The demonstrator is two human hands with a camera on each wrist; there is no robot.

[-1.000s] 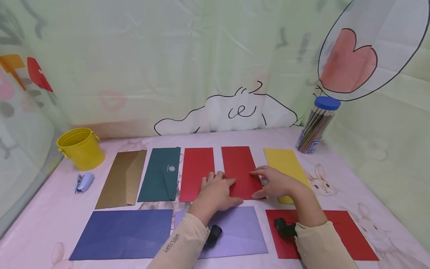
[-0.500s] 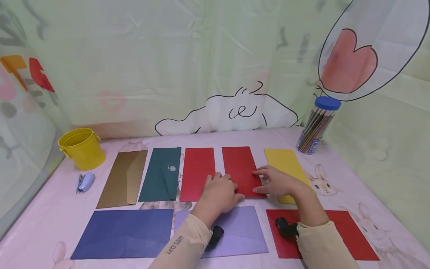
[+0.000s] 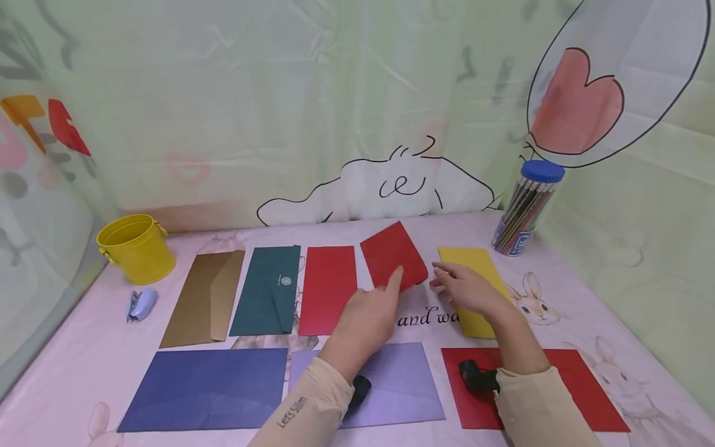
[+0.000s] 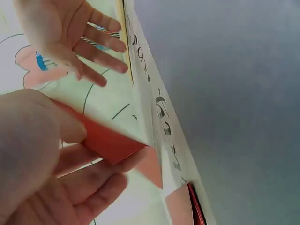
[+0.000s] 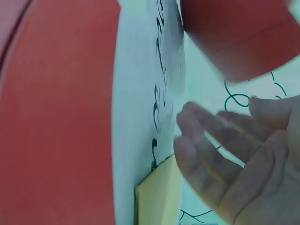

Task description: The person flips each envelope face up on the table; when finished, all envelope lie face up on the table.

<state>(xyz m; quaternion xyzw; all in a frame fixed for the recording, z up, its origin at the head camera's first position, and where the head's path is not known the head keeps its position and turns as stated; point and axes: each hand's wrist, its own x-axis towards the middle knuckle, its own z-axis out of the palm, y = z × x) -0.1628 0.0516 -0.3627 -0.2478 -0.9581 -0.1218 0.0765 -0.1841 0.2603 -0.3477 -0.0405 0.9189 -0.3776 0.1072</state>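
In the head view my left hand (image 3: 365,323) pinches a red envelope (image 3: 391,254) by its near edge, thumb on one face and fingers on the other, as the left wrist view confirms. This envelope is tilted and raised off the tablecloth. My right hand (image 3: 468,288) hovers just right of it over a yellow envelope (image 3: 481,298), fingers loosely bent and holding nothing. Another red envelope (image 3: 328,279) lies flat left of the lifted one. Below my left forearm is a lilac envelope (image 3: 408,385); a wide red envelope (image 3: 581,391) lies under my right forearm.
Brown (image 3: 203,298) and green (image 3: 265,288) envelopes lie at the left of the back row, a blue envelope (image 3: 206,388) in front. A yellow bucket (image 3: 136,248) and small light-blue stapler (image 3: 141,304) stand far left. A pencil jar (image 3: 527,211) stands back right.
The right-hand red envelope of the back row, flat before, is now lifted and tilted in my left hand, uncovering printed letters on the cloth. My right hand has come away from its edge.
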